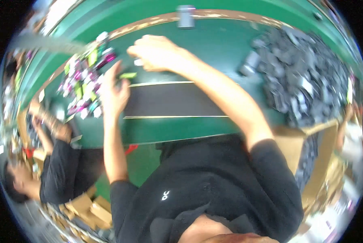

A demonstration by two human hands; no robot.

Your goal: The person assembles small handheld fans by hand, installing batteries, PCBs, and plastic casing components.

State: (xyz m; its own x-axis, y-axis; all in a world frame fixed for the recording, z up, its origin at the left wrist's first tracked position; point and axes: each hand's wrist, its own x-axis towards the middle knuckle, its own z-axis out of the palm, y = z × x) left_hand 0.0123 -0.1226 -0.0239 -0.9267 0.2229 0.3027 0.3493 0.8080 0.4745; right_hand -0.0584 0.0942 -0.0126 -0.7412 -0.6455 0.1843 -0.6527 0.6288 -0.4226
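Note:
My left hand (114, 92) is beside a heap of small purple, white and lime-green pieces (82, 83), its thumb and fingers apart. A lime-green piece (128, 75) lies on the bench just off its fingertips. Over the green bench, my right hand (156, 53) has its fingers curled in. A small white bit (138, 62) shows under those fingers; blur hides whether it is held. Below both hands lies a flat black strip (169, 99) with pale long edges, partly covered by my right forearm.
A big pile of dark grey pieces (301, 73) covers the right side, one loose grey piece (251, 62) at its left. A grey block (185, 18) stands at the far edge. An open carton (317, 158) is at lower right. A co-worker (59, 170) sits at left.

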